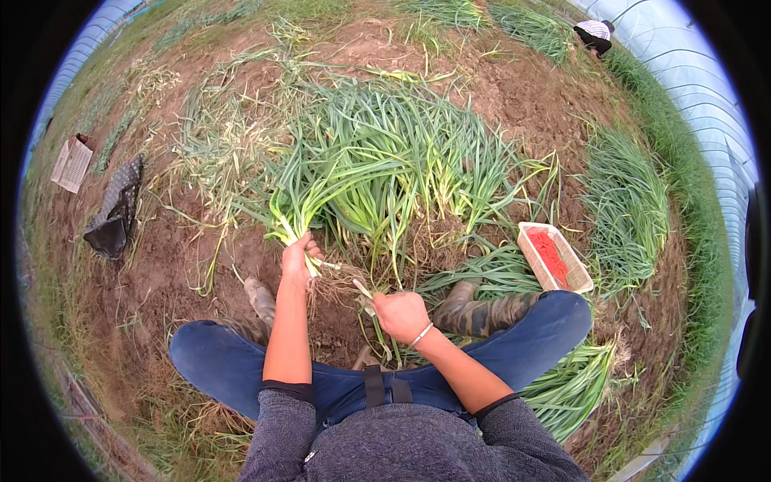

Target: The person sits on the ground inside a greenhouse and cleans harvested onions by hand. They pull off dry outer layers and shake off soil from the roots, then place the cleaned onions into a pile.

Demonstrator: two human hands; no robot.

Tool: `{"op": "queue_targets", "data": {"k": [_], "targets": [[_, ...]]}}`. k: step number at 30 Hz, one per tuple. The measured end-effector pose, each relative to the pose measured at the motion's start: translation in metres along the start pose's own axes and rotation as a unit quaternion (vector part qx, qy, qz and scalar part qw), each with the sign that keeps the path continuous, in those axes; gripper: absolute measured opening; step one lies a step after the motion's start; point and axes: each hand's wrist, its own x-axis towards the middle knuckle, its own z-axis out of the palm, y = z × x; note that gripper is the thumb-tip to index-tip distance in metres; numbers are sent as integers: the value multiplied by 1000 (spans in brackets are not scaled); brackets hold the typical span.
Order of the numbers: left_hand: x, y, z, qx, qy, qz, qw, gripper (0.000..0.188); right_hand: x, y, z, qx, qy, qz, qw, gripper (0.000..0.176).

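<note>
My left hand [298,258] is closed around the pale lower stems of a bunch of green onions [291,226], whose long leaves spread up and right over a large heap of green onions [385,150]. Stringy roots hang from the bunch at the right of the hand. My right hand [399,314] is closed on a pale stalk [362,289] with drooping leaves, just right of those roots; the stalk's kind is not fully clear. A cream plastic basket [577,265] with red ties or strips [549,256] in it stands by my right knee.
More green onions lie at the right [626,205] and beside my right thigh [569,391]. Withered leaves [211,144] cover soil at the left, near a dark patterned cloth or bag [117,205] and a printed bag [72,162]. Another person [595,36] crouches far off, by the plastic sheeting [692,72].
</note>
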Motion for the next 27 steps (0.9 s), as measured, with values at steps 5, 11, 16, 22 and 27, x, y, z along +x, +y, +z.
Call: {"op": "queue_targets", "data": {"k": [5,11,16,22,27], "targets": [[-9,4,20,34,-8,9,999,15,-21,36,2,-64,-363,124,921,44],[-35,-82,33,152,42,-15,987,22,53,42,51,453,-171,212,849,79],[-47,-86,15,331,-41,-75,940,24,16,21,96,647,-311,254,649,51],[-54,-65,27,52,-76,-231,968,19,19,22,73,746,-289,281,530,46],[-32,105,83,-99,-98,-74,987,10,76,85,31,766,-29,271,582,49]]}}
